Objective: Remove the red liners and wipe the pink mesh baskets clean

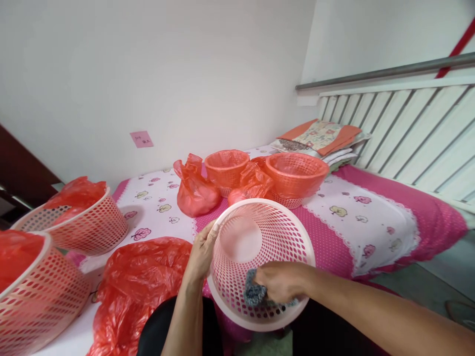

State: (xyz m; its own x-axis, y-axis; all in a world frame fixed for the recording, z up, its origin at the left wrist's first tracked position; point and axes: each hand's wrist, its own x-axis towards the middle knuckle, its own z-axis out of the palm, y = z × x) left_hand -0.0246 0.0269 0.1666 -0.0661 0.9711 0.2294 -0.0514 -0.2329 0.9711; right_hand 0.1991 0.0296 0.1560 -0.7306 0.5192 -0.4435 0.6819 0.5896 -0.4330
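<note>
A pink perforated plastic basket (243, 240) is tilted in front of me, its mouth facing me. My left hand (203, 249) grips its left rim, with the fingers partly hidden on the outer side. Inside the basket my right hand (280, 281) is closed on a grey-blue cloth (255, 289), which is pressed against the lower inner wall. Beside my left forearm, a crumpled red plastic bag (143, 282) lies on the bed.
Two baskets lined with red bags (227, 170) (296, 173) stand at the back, near a knotted red bag (198, 193). More pink baskets (94, 225) (48, 301) are at left. Folded bedding (321, 136) lies by the white bed rail (408, 133). A pink note (141, 139) is on the wall.
</note>
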